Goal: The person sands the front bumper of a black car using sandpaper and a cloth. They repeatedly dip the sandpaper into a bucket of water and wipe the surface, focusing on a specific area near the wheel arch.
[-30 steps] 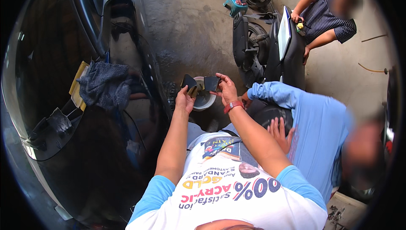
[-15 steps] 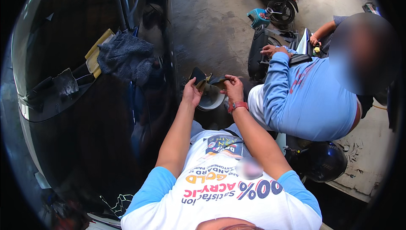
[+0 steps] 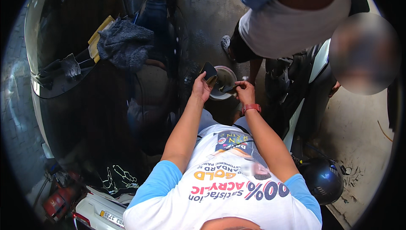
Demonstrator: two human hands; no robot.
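My left hand (image 3: pixel 201 88) pinches a folded dark sheet with a tan back, which looks like sandpaper (image 3: pixel 208 70). Between the fingertips of my right hand (image 3: pixel 246 92), which wears a red wristwatch (image 3: pixel 252 108), is a second dark piece of sandpaper (image 3: pixel 229 89). Both pieces are over a round whitish bucket (image 3: pixel 231 73) on the ground; its contents are hard to make out. My hands are apart, one on each side of the bucket.
A glossy black car (image 3: pixel 105 116) fills the left side, with a dark grey cloth (image 3: pixel 125 43) and a yellow pad (image 3: pixel 100 35) on it. A co-worker in a white lower garment (image 3: pixel 292 27) stands ahead right. A dark helmet (image 3: pixel 323 181) sits at lower right.
The co-worker in blue has risen from a seat and stands farther ahead. My view has shifted, showing more of the bucket. Both hands keep their sandpaper; the right piece has tipped lower over the bucket.
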